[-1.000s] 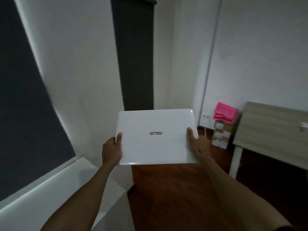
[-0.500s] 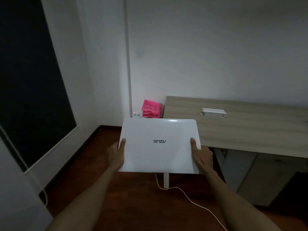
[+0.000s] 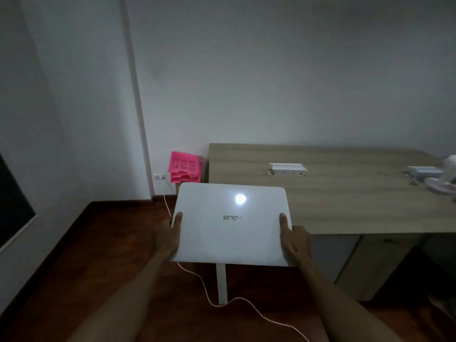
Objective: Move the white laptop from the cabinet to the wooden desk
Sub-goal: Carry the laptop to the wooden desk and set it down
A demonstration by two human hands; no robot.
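Evidently rigid, glossy, likely slippery: white laptop [image 3: 232, 224] clamped at side edges, left hand [image 3: 168, 236] and right hand [image 3: 294, 243] fingers wrapped; tabletop [image 3: 345, 193] near.

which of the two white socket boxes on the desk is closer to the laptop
The left socket box, near the middle of the wooden desk, just beyond the white laptop. The other socket box sits far right beside clutter.

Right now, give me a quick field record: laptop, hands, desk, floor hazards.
laptop: white laptop, closed, carried in the air, not yet set down
left hand: left hand grips its left edge
right hand: right hand grips its right edge
desk: wooden desk just ahead, near-left part bare
on desk: white socket box
floor: white cable trails across
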